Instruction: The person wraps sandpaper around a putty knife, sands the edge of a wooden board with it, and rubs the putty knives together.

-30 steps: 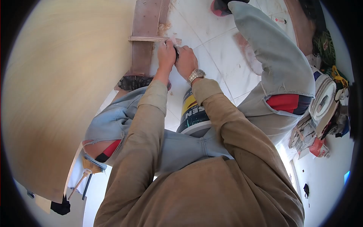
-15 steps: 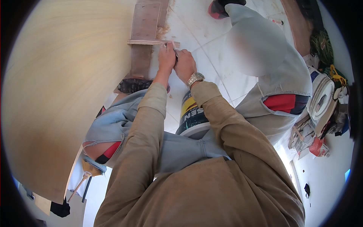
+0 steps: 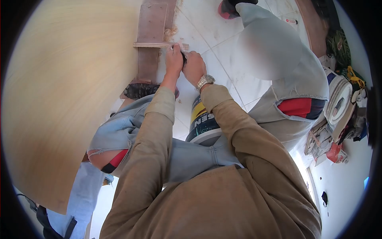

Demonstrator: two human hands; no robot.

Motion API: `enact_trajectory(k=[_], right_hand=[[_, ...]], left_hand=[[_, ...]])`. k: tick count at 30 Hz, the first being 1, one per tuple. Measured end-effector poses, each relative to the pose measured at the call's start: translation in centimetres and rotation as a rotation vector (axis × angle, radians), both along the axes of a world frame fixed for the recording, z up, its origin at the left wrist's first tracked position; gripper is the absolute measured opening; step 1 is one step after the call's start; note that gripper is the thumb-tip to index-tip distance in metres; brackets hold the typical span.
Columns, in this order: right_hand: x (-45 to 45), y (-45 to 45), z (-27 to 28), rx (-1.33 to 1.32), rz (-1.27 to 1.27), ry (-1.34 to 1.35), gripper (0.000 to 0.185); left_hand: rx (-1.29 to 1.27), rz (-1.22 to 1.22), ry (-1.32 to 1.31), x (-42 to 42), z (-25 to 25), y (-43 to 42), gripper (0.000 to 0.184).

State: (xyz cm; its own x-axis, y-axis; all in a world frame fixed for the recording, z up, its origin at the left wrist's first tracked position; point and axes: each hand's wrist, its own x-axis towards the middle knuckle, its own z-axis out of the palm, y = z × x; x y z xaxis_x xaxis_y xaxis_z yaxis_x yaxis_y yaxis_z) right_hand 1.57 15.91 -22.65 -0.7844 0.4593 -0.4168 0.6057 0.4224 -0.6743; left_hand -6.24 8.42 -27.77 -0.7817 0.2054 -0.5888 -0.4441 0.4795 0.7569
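Note:
My left hand (image 3: 174,59) and my right hand (image 3: 194,68) are closed and pressed side by side over the tiled floor. A small dark object (image 3: 184,57) shows between them, mostly covered by my right hand's fingers; its kind is hidden. The fingertips of my left hand are at the right end of a thin layered wooden strip (image 3: 153,45), with something whitish there that I cannot make out. The strip lies across reddish-brown boards (image 3: 149,65) and meets the edge of a large pale wooden panel (image 3: 67,91).
Below my forearms stands a dark printed bucket (image 3: 201,119) between my legs. Stacked materials (image 3: 338,99) and a red bag (image 3: 336,153) line the wall at right. A marker-like item (image 3: 290,20) lies on the floor. Another person's denim leg (image 3: 85,195) shows beyond the panel.
A person in denim has come into view at the lower left, where a broom was seen before. My hands have barely shifted, staying at the strip's end.

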Motion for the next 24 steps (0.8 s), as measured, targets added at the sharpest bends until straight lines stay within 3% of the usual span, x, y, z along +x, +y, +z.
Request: enact_trajectory(k=[3, 6, 7, 9, 13, 17, 24], right_hand=[[-0.9, 1.4, 0.0, -0.096, -0.023, -0.072, 0.027], [-0.4, -0.2, 1.0, -0.066, -0.049, -0.059, 0.025], [0.2, -0.3, -0.5, 0.053, -0.047, 0.089, 0.020], [-0.5, 1.0, -1.4, -0.057, -0.096, -0.035, 0.020], [-0.5, 0.2, 0.4, -0.010, -0.049, -0.012, 0.019], [-0.9, 0.9, -3.4, -0.067, -0.102, -0.054, 0.019], [-0.3, 1.2, 0.8, -0.075, -0.069, -0.144, 0.019]], left_hand=[[-0.001, -0.073, 0.133, 0.1, 0.1, 0.2, 0.040], [0.036, 0.011, 0.028, 0.0, -0.5, -0.2, 0.036], [0.009, -0.005, 0.061, 0.5, -0.4, -0.2, 0.036], [-0.035, -0.029, 0.156, 0.4, -0.4, 0.3, 0.035], [0.034, 0.001, 0.049, -0.4, -0.5, -0.1, 0.036], [0.007, -0.053, 0.063, -0.7, 1.4, 0.5, 0.044], [-0.063, -0.055, 0.094, 0.0, 1.1, 0.3, 0.046]])
